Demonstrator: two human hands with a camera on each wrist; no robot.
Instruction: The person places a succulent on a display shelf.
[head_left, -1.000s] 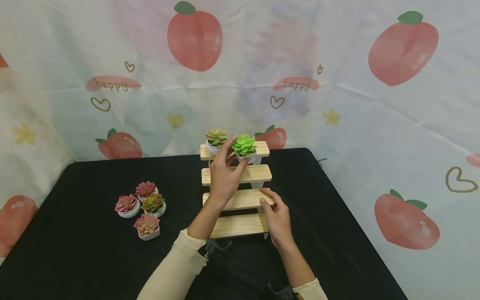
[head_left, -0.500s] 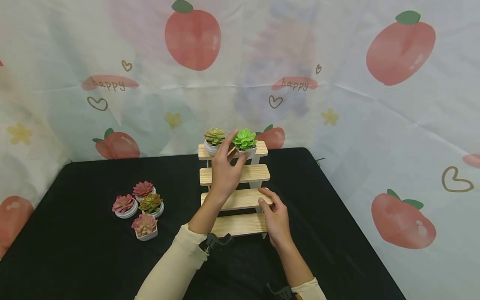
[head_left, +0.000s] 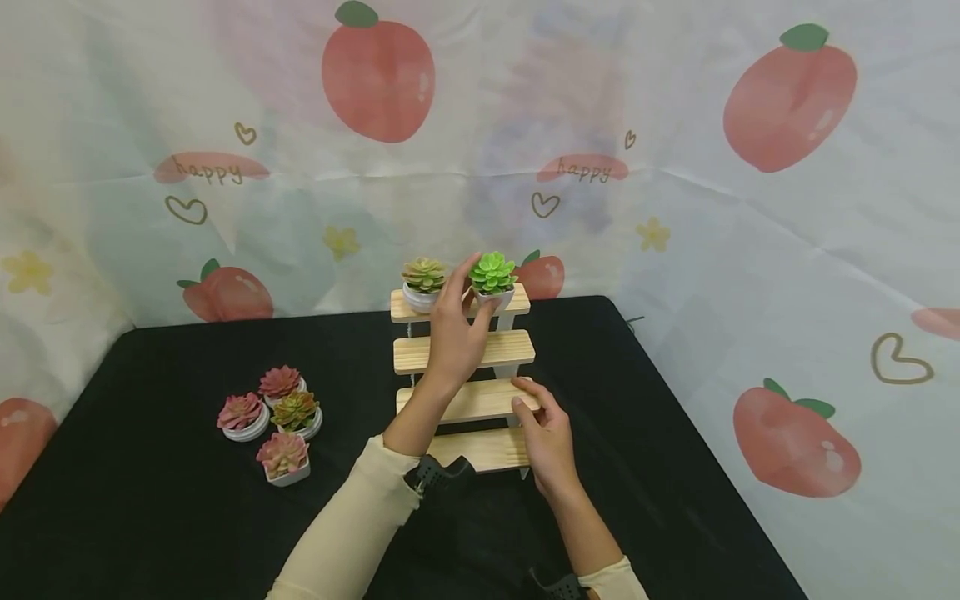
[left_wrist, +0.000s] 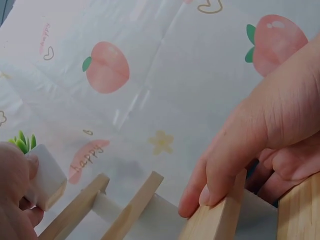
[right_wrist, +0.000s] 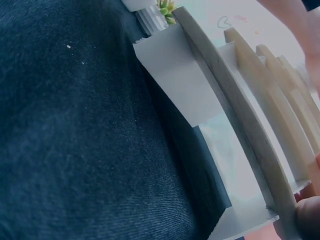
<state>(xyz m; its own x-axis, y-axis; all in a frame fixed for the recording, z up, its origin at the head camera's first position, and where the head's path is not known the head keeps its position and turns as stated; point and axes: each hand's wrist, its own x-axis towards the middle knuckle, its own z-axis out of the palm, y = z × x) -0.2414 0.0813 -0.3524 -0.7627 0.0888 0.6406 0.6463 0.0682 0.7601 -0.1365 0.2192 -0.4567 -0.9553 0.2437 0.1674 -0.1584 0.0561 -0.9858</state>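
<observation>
My left hand (head_left: 457, 337) pinches the white square pot of a bright green succulent (head_left: 492, 273) at the right part of the stand's top shelf. In the left wrist view the white pot (left_wrist: 47, 177) is tilted, near a shelf end; whether it touches the wood I cannot tell. Thumb and fingers of my right hand (head_left: 551, 437) grip the right end of the third shelf down on the four-step wooden stand (head_left: 465, 400). An olive-green succulent (head_left: 423, 279) in a round white pot sits on the top shelf, left of my left hand.
Several potted succulents cluster on the black-covered table (head_left: 165, 500) to the left: a pink one (head_left: 242, 412), a red one (head_left: 280, 382), a green-orange one (head_left: 295, 411) and a pale pink one (head_left: 283, 456). A fruit-printed curtain (head_left: 450, 208) hangs behind.
My left hand has brought the bright green succulent slightly up and to the right relative to the stand. My right hand keeps its hold on the third shelf. The head view has shifted slightly.
</observation>
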